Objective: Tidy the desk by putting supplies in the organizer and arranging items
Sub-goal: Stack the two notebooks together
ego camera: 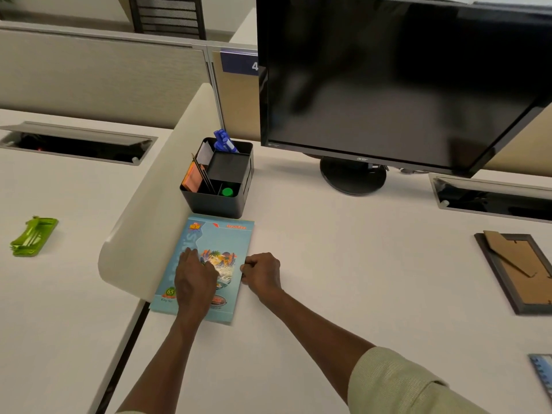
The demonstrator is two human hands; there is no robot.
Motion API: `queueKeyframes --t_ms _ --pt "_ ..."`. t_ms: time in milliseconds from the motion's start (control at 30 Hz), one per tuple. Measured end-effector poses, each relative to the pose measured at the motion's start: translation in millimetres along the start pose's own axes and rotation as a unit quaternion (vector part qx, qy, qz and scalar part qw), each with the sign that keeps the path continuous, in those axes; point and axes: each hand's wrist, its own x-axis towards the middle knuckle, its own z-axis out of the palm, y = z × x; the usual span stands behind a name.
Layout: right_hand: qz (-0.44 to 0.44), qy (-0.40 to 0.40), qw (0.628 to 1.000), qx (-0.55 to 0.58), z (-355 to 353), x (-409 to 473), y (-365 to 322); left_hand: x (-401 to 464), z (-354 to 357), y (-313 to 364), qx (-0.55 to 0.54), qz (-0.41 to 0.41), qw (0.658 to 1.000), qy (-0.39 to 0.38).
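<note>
Notebook (222, 243) lies flat on the desk (343, 279), long axis running away from the person and leaning slightly right at the far end. Its top edge sits just in front of the organizer (218, 201); its left edge runs along the rounded divider (155, 186) between the two desks.

Left hand (194, 282) rests palm-down on the cover, fingers straight and spread, pressing flat. Right hand (263, 273) sits at the notebook's right edge, fingers curled in; looks like it pinches the edge, but the contact point is too small to confirm.

Surface: off-white desk, matte. Black monitor (397, 82) on a round stand behind, screen off. Cable slot (493, 195) with grey lid to the right of the stand. Picture frame (519, 273) lies face-down near the right edge, cardboard back and easel leg up. Corner of a blue item (543, 375) at the lower right, cut off by the picture's edge. Neighbouring desk on the left has a green stapler (34, 234) and another cable slot. Beige cubicle panels behind; a dark chair beyond them.

Notebook: light blue cover, tropical island artwork in the centre, yellow "NEW" burst top left, red logo top right, green badge bottom left partly under the hand.

Organizer: black, square, compartmented. Holds orange sticky notes (192, 177), blue pens (225, 141), a green-capped item (227, 191).
</note>
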Motion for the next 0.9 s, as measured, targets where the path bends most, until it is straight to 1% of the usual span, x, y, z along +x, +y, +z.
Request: queueKeyframes --t_ms 100,300,433,567,767,900 --pt "-0.003 -0.003 1.0 -0.015 -3 -3 -6 1 -1 1 0.002 -0.004 1.0 0.001" --pt "-0.031 -0.047 0.997 -0.048 -12 -10 -15 -1 -1 -1 0.004 0.005 1.0 0.005" --pt "-0.051 -0.031 0.996 -0.072 -13 -12 -12 -4 3 -5 -0.005 0.014 1.0 0.017" --pt "-0.035 -0.023 0.998 -0.037 -18 -14 -12 -6 3 -8 -0.01 0.02 1.0 0.019" --pt "0.009 -0.019 1.0 -0.014 -31 -22 -5 -7 -1 -6 -0.021 0.023 0.999 0.008" --pt "0.017 -0.004 1.0 0.016 -54 -31 5 -10 -9 -8 -0.082 0.044 0.995 0.029"
